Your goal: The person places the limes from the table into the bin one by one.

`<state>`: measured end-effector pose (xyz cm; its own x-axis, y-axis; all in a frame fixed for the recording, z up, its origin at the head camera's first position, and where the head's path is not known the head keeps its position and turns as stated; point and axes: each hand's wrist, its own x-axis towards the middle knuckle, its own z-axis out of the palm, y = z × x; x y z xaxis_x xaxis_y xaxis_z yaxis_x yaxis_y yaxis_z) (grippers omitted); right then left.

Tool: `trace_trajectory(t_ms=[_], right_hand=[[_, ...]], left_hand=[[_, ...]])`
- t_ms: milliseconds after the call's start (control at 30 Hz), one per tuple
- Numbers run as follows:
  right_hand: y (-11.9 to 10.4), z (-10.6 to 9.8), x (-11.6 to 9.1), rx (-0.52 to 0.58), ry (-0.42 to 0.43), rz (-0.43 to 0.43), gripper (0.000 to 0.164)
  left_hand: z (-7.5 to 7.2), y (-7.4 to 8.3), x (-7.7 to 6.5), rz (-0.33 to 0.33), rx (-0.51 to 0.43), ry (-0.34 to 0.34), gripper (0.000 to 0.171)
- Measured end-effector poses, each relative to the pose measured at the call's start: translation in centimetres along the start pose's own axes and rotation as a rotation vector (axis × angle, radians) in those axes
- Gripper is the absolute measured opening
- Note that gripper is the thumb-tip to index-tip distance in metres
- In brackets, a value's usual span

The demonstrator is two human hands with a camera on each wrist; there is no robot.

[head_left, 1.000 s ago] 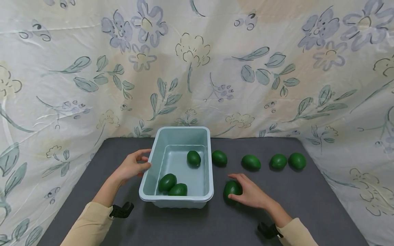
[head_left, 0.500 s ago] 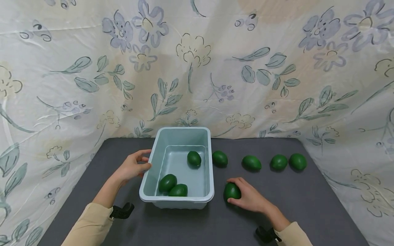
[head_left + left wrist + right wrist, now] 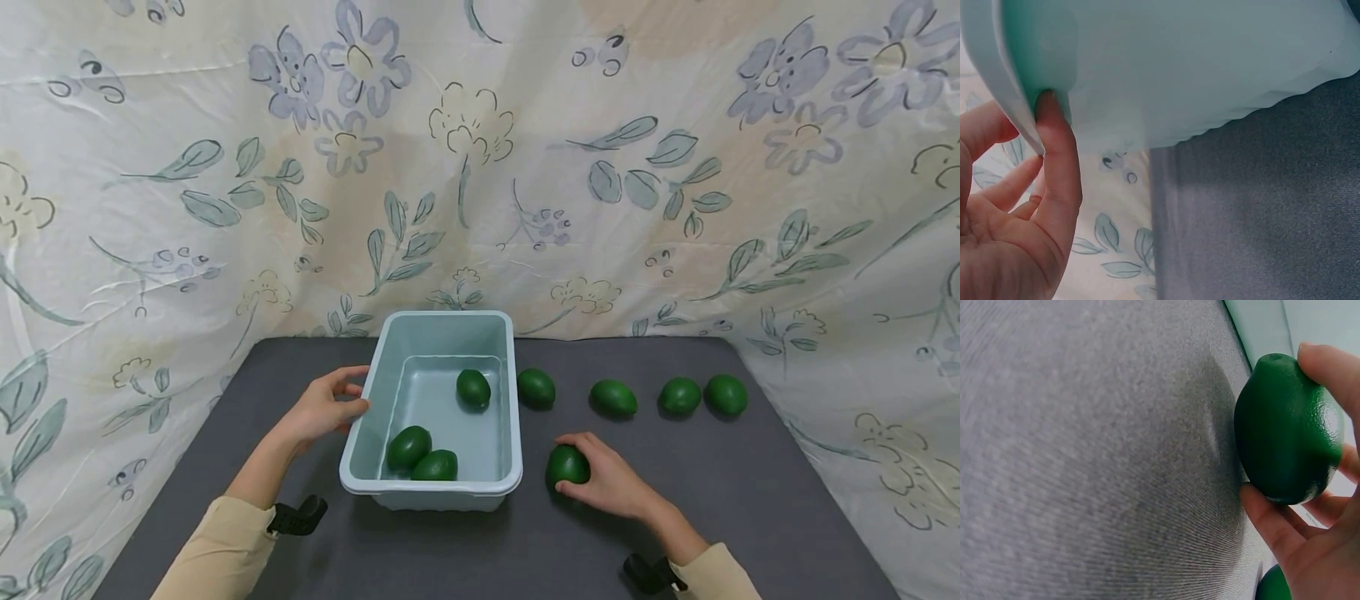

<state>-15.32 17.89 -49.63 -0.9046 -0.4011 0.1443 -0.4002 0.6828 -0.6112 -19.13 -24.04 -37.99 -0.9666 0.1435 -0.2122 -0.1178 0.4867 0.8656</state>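
My left hand (image 3: pixel 322 408) holds the left rim of a pale blue plastic tub (image 3: pixel 442 484). In the left wrist view its thumb (image 3: pixel 1060 150) presses under the lip against the outer wall. To the right of the tub, my right hand (image 3: pixel 607 475) grips a glossy dark green lime (image 3: pixel 566 467) low at the table top. The right wrist view shows that lime (image 3: pixel 1288 428) between thumb and fingers, its knobbed end pointing up. Inside the tub lie three limes: one lime (image 3: pixel 473 389) toward the back right, and two limes (image 3: pixel 408 447) touching at the front left.
Behind the held lime, more limes form a loose row: one lime (image 3: pixel 536 388) against the tub's right side, another lime (image 3: pixel 613 398) mid-right, and two limes (image 3: pixel 725 395) side by side farther right. A flower-print cloth (image 3: pixel 465 208) hangs around the dark grey table (image 3: pixel 420 554).
My right hand has shifted slightly toward me, and its fingers have closed in round the lime. My left hand and the tub stay put.
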Motion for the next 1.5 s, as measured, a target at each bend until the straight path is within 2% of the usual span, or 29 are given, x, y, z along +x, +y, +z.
trace_trajectory(t_ms=[367, 767, 1500], right_hand=[[0.7, -0.4, 0.4, 0.001, 0.069, -0.003, 0.057], [0.7, -1.4, 1.8, 0.018, 0.075, 0.007, 0.060], [-1.0, -5.8, 4.8, 0.035, 0.090, -0.006, 0.060]], left_hand=[[0.0, 0.1, 0.1, 0.007, 0.000, -0.007, 0.060], [0.0, 0.0, 0.2, 0.009, 0.000, -0.007, 0.060], [0.0, 0.0, 0.0, -0.002, -0.008, -0.011, 0.061]])
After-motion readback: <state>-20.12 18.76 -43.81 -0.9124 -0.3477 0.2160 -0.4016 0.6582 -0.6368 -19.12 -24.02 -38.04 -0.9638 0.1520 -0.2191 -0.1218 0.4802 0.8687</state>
